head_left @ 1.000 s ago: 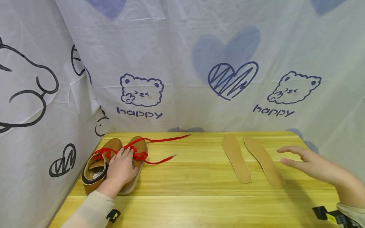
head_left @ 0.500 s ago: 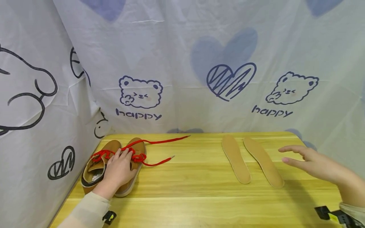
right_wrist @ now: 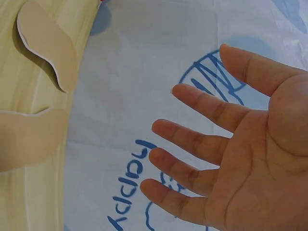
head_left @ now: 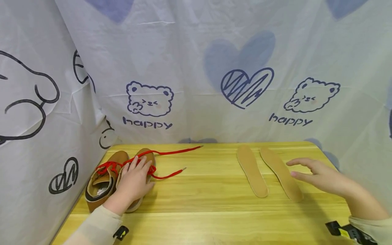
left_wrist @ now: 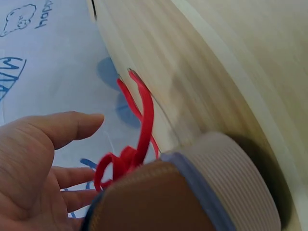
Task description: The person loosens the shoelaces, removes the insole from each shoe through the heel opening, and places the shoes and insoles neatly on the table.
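Note:
A pair of brown shoes sits at the table's left side, toes away from me. My left hand (head_left: pixel 133 182) is over the inner shoe (left_wrist: pixel 154 202), hiding much of it in the head view. In the left wrist view its fingers extend along the shoe's side beside the red laces (left_wrist: pixel 147 115), thumb spread away. The outer shoe (head_left: pixel 97 192) stands just left of the hand. My right hand (head_left: pixel 324 177) hovers with spread fingers at the right, its fingertips beside the right insole (head_left: pixel 282 173). The left insole (head_left: pixel 252 173) lies parallel nearby. Nothing is in the right hand.
The wooden table (head_left: pixel 208 221) backs onto a white printed cloth (head_left: pixel 196 68), which also covers the left side. Two loose red lace ends stretch across the table to the right of the shoes. Small black devices sit at both wrists.
My right hand has drifted left, closer to the right insole. The left hand has shifted slightly right over the inner shoe. Shoes and insoles stay in place.

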`<state>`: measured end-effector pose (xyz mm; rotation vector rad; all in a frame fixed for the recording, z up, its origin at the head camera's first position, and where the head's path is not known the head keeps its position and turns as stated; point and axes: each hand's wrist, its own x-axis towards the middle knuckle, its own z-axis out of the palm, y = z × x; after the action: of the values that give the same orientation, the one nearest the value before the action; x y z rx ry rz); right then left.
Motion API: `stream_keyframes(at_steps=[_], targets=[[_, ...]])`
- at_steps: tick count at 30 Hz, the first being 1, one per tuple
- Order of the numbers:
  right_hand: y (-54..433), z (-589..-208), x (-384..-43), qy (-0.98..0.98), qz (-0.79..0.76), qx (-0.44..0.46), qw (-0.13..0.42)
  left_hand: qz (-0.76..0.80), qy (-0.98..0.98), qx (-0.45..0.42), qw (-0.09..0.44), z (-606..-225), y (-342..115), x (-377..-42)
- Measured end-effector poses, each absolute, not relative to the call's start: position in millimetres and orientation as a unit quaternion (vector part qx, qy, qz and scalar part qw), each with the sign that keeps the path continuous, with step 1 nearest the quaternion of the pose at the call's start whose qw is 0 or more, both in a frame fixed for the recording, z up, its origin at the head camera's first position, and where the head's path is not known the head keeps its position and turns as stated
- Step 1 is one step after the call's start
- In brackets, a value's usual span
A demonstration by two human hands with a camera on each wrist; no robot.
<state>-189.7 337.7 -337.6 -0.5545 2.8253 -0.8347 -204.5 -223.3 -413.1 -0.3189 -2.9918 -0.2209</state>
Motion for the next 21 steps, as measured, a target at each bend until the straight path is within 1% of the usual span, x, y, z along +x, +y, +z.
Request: stream_keyframes(at_steps=[8,15,21], targets=[[321,-343,-194,0.934,-0.285,-0.201,0.076,-0.080,-0.986,-0.131,0.060,-411,-210,-200],[299,-354,-199,0.922,-0.300,-0.235,0.065,-0.089,-0.984,-0.143,0.061,-412,-197,-199],[284,-359,-203,0.925,-0.287,-0.244,0.054,-0.111,-0.979,-0.159,0.065,-411,-180,-201]])
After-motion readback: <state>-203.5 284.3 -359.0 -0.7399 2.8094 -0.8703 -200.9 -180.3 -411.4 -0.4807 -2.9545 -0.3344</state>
